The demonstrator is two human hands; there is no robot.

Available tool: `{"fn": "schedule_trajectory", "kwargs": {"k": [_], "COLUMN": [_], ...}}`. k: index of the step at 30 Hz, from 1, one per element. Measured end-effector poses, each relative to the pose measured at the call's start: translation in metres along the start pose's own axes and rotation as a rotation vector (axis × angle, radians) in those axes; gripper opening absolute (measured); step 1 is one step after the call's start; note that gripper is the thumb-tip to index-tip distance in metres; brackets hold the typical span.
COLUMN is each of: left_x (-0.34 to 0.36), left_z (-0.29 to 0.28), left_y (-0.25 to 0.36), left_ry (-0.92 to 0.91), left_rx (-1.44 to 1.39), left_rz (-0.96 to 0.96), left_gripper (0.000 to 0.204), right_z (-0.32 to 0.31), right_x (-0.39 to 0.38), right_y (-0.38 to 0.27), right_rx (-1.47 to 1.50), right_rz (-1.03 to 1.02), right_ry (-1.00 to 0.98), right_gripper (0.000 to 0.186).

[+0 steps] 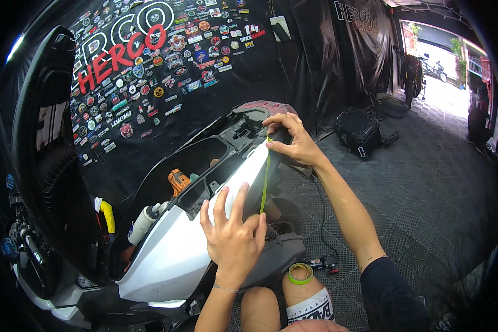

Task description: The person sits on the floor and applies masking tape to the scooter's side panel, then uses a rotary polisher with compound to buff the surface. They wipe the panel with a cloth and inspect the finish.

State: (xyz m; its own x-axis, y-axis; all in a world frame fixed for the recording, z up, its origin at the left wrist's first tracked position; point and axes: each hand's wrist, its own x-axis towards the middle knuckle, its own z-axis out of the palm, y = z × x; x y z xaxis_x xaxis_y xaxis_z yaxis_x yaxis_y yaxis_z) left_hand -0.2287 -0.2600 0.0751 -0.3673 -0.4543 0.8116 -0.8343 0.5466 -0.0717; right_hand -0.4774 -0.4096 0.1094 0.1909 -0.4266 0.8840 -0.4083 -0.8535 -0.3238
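A narrow yellow-green strip of tape (pixel 266 182) runs between my hands along the side of a scooter's white body panel (pixel 169 249). My right hand (pixel 294 141) pinches its upper end between thumb and fingers at the tail end of the panel. Lower down, my left hand (pixel 233 240) holds the other end between thumb and index finger. Its other fingers are spread over the white surface. On my right knee rests a roll of yellow-green tape (pixel 300 281).
The scooter's seat (pixel 44 110) is raised at left. An orange power tool (pixel 178 181) and white bottle (pixel 143 224) sit around the open storage bay. A corded black-and-red tool (pixel 325 264) lies on the tiled floor (pixel 382 193). A black case (pixel 358 131) stands farther back.
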Motion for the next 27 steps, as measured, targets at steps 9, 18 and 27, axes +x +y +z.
{"fn": "schedule_trajectory", "kwargs": {"k": [9, 18, 27], "left_x": [0.001, 0.002, 0.001], "left_z": [-0.001, -0.003, 0.000], "left_y": [0.001, 0.004, 0.005], "left_ry": [0.004, 0.028, 0.084], "left_rx": [-0.014, -0.065, -0.064], "left_rz": [-0.014, -0.030, -0.066], "left_gripper": [0.010, 0.008, 0.011], "right_z": [-0.001, -0.005, -0.011], "right_x": [-0.002, -0.003, -0.003], "right_y": [0.009, 0.011, 0.004], "right_rx": [0.042, 0.026, -0.045], "right_rz": [0.019, -0.008, -0.063], "right_ry": [-0.042, -0.069, -0.042], "right_gripper": [0.057, 0.062, 0.064]}}
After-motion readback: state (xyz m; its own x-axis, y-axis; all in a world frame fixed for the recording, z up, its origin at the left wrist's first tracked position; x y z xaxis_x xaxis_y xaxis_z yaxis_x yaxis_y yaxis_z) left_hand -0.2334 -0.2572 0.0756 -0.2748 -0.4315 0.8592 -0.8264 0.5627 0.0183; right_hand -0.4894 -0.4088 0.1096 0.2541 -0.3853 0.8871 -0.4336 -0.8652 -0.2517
